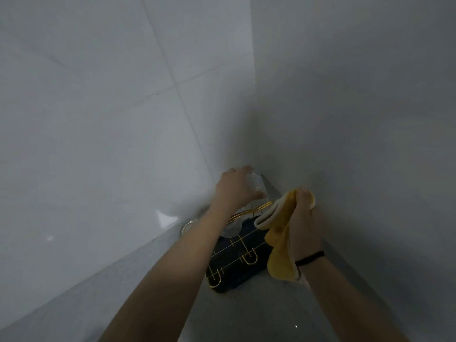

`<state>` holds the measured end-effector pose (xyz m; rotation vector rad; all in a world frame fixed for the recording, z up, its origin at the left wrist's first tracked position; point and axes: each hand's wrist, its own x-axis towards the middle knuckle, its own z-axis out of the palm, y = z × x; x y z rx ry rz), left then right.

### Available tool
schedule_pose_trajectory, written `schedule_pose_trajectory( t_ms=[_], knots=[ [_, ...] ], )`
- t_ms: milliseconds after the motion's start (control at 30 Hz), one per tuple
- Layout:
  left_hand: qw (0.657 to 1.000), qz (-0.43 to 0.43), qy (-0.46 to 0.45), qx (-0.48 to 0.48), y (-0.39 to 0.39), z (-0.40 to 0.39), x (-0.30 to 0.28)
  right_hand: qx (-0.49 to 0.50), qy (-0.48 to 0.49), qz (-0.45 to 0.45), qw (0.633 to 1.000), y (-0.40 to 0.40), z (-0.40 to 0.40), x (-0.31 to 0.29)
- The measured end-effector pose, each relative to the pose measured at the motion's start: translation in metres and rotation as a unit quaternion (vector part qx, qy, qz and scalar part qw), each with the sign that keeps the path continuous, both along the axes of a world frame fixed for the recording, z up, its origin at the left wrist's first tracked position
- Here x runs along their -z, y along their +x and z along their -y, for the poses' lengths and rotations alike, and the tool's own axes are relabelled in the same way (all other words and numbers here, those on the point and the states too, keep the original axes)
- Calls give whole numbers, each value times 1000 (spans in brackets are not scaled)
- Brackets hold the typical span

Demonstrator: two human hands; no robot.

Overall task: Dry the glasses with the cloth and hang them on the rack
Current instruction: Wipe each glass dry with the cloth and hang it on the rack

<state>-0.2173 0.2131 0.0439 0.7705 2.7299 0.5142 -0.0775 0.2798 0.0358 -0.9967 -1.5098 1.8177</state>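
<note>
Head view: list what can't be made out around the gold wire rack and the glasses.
- Clear glass gripped by the left hand: fingers cover most of it; whether it is on a prong cannot be told.
- Gold wire rack on its dark tray: the left forearm and the yellow cloth in the right hand hide parts.
- Ribbed glass on the rack: forearm cuts it off.
- Dim, blurred: wetness unreadable.

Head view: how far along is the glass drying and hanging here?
Done: one glass already appears to hang on the gold rack. In hand: the left hand grips a clear glass above the rack's far end, and the right hand grips the yellow cloth. Left: hanging this glass; another glass seems to wait on the counter.
</note>
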Motion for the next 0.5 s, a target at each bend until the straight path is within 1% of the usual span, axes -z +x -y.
schedule_pose_trajectory(
  t_ms=[67,200,333,500],
  knots=[
    [1000,3,-14,4,-1,-2,13,3,-6,-6,1000,-2,-1,3],
    [1000,28,-1,-2,-7,-3,32,5,-18,-8,1000,0,-4,10],
    [998,43,-39,18,-12,-5,39,8,-24,-12,1000,0,-5,11],
    [997,54,-38,30,-11,-7,38,11,-24,-12,1000,-1,-5,10]
  ],
)
